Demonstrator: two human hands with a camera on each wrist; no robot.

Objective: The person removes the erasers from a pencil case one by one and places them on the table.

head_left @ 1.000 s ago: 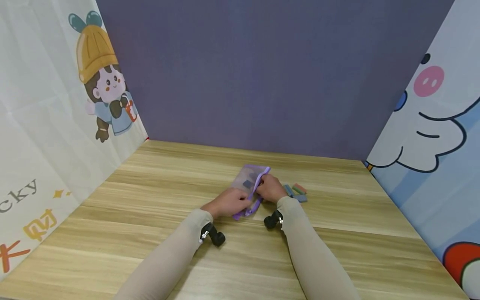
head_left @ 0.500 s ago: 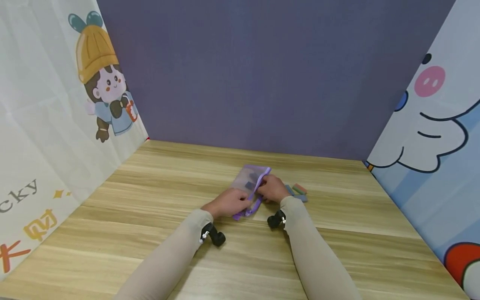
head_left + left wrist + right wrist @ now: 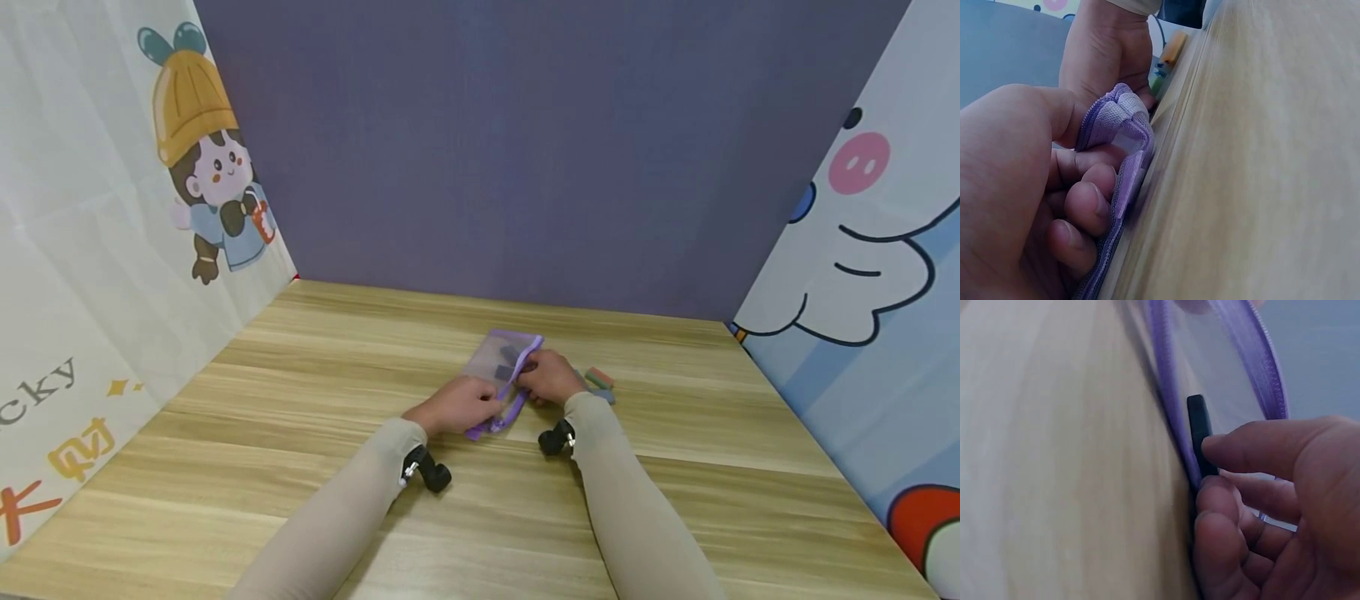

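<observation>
A see-through zip pouch with purple edging [image 3: 489, 354] lies on the table, its mouth gaping towards the right. Dark pieces [image 3: 505, 372] show through its side. My left hand [image 3: 459, 404] grips the near end of the mouth; in the left wrist view its fingers curl by the purple zip edge [image 3: 1102, 125]. At the mouth, my right hand [image 3: 552, 377] pinches a small dark flat bar [image 3: 1199, 428] between thumb and fingers. The bar's upper part stands within the opening in the right wrist view; its lower end is hidden by the fingers.
Right of my right hand lie several small bars, among them an orange one [image 3: 600, 377] and a blue-grey one [image 3: 603, 397], partly covered by the hand. The wooden table [image 3: 360, 350] ends at a grey-purple panel [image 3: 495, 167] behind, with printed sheets at both sides.
My right hand has shifted slightly right along the pouch mouth and now covers more of the loose bars. More dark pieces show inside the pouch than a second ago. The left hand stays put.
</observation>
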